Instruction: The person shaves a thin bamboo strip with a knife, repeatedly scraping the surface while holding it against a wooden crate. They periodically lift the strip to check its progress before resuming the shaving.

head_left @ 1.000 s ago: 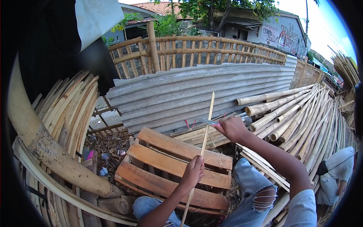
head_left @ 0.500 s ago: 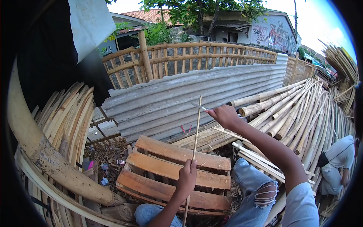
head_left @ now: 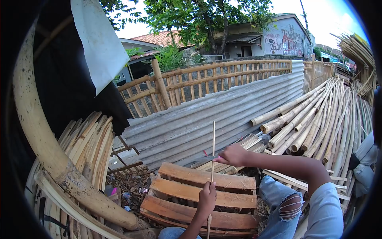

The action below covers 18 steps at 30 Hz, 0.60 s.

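A thin bamboo stick (head_left: 213, 137) stands nearly upright in front of me, and my left hand (head_left: 207, 196) is closed around its lower part. Above that grip, my right hand (head_left: 232, 155) is closed on a knife, its handle mostly hidden by the fingers. The knife's blade (head_left: 202, 159) points left and crosses the stick. Below both hands is a slatted wooden bench (head_left: 207, 194) with a few shavings on it. My knee in torn jeans is to the right of the bench.
A thick bamboo pole (head_left: 79, 187) slants down at the left, beside stacked split bamboo (head_left: 85, 143). Long bamboo poles (head_left: 310, 123) lie piled to the right. A corrugated metal sheet (head_left: 223, 107) stands ahead. Another person (head_left: 364, 163) is partly visible at the right edge.
My right hand with the knife has moved down along the stick, closer to my left hand. The left hand keeps its grip. The view has tilted upward and shifted left.
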Each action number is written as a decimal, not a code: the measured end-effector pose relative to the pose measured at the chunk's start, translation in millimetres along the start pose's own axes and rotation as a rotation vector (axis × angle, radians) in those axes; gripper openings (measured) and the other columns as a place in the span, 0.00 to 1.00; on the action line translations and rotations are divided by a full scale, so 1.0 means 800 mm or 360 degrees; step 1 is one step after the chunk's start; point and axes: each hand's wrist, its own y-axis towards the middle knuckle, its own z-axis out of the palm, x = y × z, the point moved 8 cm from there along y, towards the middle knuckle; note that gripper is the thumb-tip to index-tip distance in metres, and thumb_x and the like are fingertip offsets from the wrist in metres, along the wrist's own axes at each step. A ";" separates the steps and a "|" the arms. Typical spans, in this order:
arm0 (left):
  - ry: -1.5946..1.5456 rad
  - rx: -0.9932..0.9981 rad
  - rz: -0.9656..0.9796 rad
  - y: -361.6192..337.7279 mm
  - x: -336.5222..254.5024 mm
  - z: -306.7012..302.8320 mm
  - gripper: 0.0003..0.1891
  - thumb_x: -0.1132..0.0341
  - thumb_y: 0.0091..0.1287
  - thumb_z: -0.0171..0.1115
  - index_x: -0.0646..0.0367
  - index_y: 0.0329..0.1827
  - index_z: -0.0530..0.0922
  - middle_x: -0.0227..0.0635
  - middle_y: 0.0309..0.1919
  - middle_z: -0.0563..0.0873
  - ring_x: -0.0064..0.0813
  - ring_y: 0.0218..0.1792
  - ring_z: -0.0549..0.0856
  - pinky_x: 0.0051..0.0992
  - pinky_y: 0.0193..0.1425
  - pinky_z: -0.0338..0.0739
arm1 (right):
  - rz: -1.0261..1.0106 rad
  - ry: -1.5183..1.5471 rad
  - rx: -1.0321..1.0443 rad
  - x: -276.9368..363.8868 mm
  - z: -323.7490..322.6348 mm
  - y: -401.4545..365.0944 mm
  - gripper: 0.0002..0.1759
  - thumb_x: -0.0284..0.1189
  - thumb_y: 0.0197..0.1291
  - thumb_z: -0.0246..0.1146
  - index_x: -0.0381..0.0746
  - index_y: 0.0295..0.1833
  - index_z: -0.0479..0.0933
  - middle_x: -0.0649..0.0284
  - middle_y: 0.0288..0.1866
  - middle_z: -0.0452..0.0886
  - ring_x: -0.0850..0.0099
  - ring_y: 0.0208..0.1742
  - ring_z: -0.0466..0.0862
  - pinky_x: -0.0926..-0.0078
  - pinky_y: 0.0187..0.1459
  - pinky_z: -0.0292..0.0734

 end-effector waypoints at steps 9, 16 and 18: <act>-0.0410 0.0179 -0.0098 -0.004 0.012 0.018 0.16 0.54 0.75 0.43 0.55 0.32 0.64 0.21 0.16 0.59 0.11 0.11 0.57 0.16 0.12 0.49 | -0.0089 -0.0011 0.0026 -0.010 0.004 0.011 0.36 0.58 0.66 0.42 0.39 0.26 0.80 0.50 0.21 0.79 0.48 0.27 0.80 0.55 0.34 0.76; -0.0630 0.0281 -0.0228 0.011 -0.010 0.007 0.17 0.51 0.75 0.42 0.52 0.33 0.65 0.21 0.15 0.59 0.11 0.10 0.57 0.16 0.11 0.47 | 0.0012 0.0155 -0.0349 -0.019 -0.010 0.031 0.36 0.59 0.65 0.43 0.41 0.24 0.80 0.51 0.18 0.77 0.52 0.24 0.80 0.57 0.27 0.74; -0.0661 0.0279 -0.0265 0.016 -0.006 0.007 0.16 0.51 0.75 0.42 0.52 0.33 0.64 0.21 0.15 0.59 0.11 0.10 0.57 0.16 0.11 0.47 | -0.0038 -0.0227 -0.0211 -0.013 -0.010 0.034 0.32 0.57 0.64 0.46 0.42 0.25 0.79 0.53 0.17 0.76 0.50 0.22 0.78 0.56 0.24 0.71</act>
